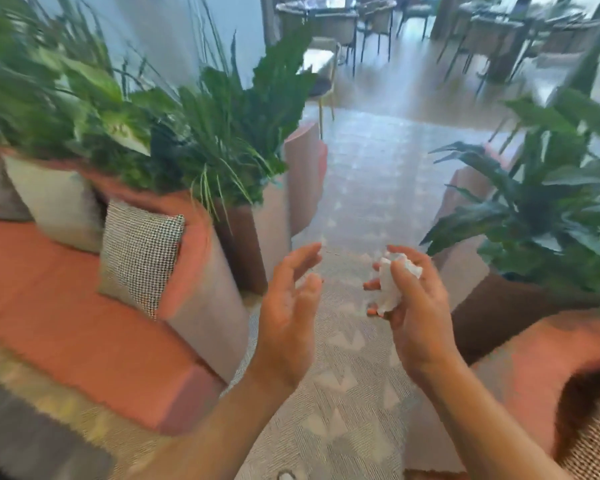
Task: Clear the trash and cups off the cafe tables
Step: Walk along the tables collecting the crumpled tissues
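My right hand (pixel 414 306) grips a crumpled white napkin (pixel 390 284), its fingers curled round it at chest height over the patterned carpet. A short gap to its left, my left hand (pixel 290 303) is held up with fingers spread and relaxed, holding nothing. No cups or table tops lie near my hands. The picture is blurred by motion.
A salmon sofa (pixel 66 306) with cushions (pixel 139 251) runs along the left, backed by a planter of green plants (pixel 187 140). Another planter (pixel 551 209) and an armchair (pixel 551 368) flank the right. A carpeted aisle (pixel 371 174) leads ahead to distant tables and chairs (pixel 329 19).
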{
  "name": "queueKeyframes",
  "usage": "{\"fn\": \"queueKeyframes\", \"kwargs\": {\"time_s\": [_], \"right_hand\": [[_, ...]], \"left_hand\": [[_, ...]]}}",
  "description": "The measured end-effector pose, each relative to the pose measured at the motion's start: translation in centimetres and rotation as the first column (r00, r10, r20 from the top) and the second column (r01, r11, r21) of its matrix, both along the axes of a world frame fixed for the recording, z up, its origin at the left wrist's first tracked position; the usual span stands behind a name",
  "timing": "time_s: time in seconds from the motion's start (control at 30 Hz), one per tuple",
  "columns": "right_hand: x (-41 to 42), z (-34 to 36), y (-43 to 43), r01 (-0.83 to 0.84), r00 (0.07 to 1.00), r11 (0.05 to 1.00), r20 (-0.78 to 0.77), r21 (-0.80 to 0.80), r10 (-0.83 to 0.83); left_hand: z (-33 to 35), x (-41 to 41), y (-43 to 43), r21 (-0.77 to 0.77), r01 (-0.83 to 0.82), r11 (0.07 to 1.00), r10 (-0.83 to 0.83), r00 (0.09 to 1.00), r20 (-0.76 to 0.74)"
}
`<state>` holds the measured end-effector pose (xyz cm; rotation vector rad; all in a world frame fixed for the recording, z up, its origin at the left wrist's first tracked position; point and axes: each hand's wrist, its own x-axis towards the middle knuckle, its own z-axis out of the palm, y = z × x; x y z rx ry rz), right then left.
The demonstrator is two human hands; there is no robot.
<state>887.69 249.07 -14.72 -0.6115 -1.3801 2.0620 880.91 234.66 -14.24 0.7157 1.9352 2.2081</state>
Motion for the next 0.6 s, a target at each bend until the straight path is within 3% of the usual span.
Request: {"fn": "queueKeyframes", "kwargs": {"time_s": [0.17, 0.33, 0.5, 0.6], "right_hand": [[-6.7, -0.1, -3.4, -0.215, 0.976, 0.976, -0.008, 0.014, 0.215], [-11.5, -0.1, -8.0, -0.500, 0.864, 0.864, -0.028, 0.049, 0.502], [-12.5, -0.3, -14.8, -0.773, 0.621, 0.615, -0.015, 0.157, 0.784], [-11.1, -0.1, -19.4, -0.876, 0.464, 0.464, -0.026, 0.133, 0.885]], "left_hand": [[-0.3, -3.8, -4.9, -0.026, -0.194, 0.981, 0.194, 0.981, -0.007], [-0.1, -2.9, -10.5, -0.022, -0.467, 0.884, 0.467, 0.884, -0.013], [0.2, 2.5, -15.5, -0.025, -0.779, 0.626, 0.779, 0.627, -0.021], [-0.1, 7.1, -18.2, -0.045, -0.879, 0.475, 0.879, 0.476, -0.013]]}}
